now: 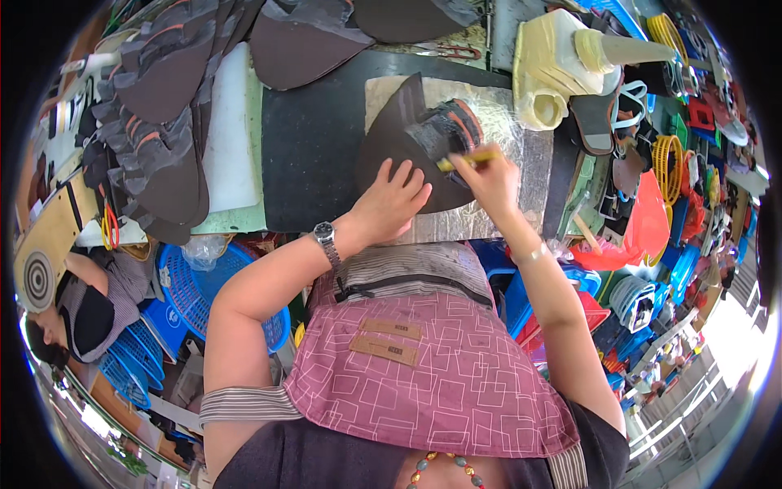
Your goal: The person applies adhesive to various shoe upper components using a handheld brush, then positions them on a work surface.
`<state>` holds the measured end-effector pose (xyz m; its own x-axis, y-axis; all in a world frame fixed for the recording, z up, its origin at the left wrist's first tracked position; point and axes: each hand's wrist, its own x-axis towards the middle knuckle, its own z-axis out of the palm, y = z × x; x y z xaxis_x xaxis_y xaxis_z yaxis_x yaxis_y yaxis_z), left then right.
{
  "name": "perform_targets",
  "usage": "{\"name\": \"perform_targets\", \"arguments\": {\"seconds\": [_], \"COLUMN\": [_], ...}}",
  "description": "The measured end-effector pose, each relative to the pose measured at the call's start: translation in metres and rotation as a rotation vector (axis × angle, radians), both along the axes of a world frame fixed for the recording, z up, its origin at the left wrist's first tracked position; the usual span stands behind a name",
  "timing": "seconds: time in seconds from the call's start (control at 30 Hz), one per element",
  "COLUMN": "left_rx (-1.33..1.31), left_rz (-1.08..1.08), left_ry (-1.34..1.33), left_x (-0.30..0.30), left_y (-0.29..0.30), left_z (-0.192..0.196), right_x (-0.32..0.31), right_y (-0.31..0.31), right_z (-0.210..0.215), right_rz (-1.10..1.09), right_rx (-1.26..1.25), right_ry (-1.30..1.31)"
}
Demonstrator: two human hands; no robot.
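Observation:
Flat on the dark brown curved piece (387, 140), which looks like a shoe upper, rests my left hand (384, 200), its fingers spread. My right hand (495, 181) is closed around a small yellow brush (479, 156). The brush's tip is at the piece's grey, cut-out edge, beside an orange-red strip (467, 122); whether it touches cannot be made out. Under the piece lies a worn, shiny, light board (517, 200). Behind my right hand stands a cream pot (562, 69), crusted over, with a cone-shaped spout and a short round opening.
Stacked dark brown pieces (167, 85) lie at the left and more (305, 41) along the back. A white slab (235, 130) borders the black mat (309, 155). Orange-handled scissors (109, 224), blue baskets (187, 277) and another person (98, 301) are at left. A red bag (639, 228) hangs right.

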<state>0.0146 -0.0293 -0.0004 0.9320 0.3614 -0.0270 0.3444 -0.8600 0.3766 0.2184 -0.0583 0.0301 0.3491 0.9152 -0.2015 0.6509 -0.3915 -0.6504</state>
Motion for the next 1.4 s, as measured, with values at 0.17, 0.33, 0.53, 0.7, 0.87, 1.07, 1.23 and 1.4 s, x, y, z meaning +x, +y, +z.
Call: {"name": "perform_targets", "arguments": {"seconds": [0.17, 0.33, 0.53, 0.7, 0.87, 1.07, 1.23, 1.4], "left_rx": [0.015, 0.032, -0.003, -0.008, 0.049, -0.041, -0.324, -0.734], "left_rz": [-0.001, -0.019, -0.014, 0.012, 0.034, 0.181, 0.477, 0.452], "left_ry": [-0.05, -0.017, -0.014, -0.022, -0.047, -0.14, -0.54, -0.325], "left_x": [-0.002, -0.002, 0.004, 0.008, 0.01, 0.001, 0.014, 0.073], "left_y": [0.001, -0.003, -0.006, -0.009, -0.013, 0.018, 0.035, 0.027], "left_z": [0.001, 0.0, 0.002, 0.002, -0.005, 0.029, 0.103, 0.035], "right_x": [0.006, 0.035, -0.012, -0.033, 0.01, 0.077, 0.134, 0.151], "right_y": [-0.04, -0.07, 0.056, 0.128, 0.046, -0.013, -0.003, 0.027], "right_z": [-0.011, 0.005, -0.022, -0.028, -0.004, 0.013, 0.035, 0.002], "right_rz": [0.19, 0.141, 0.153, 0.027, 0.12, -0.18, -0.405, -0.319], "right_rx": [0.374, 0.166, 0.192, 0.495, 0.235, 0.29, 0.401, 0.389], "right_ry": [0.043, -0.069, 0.083, 0.151, 0.113, 0.244, 0.314, 0.177]}}
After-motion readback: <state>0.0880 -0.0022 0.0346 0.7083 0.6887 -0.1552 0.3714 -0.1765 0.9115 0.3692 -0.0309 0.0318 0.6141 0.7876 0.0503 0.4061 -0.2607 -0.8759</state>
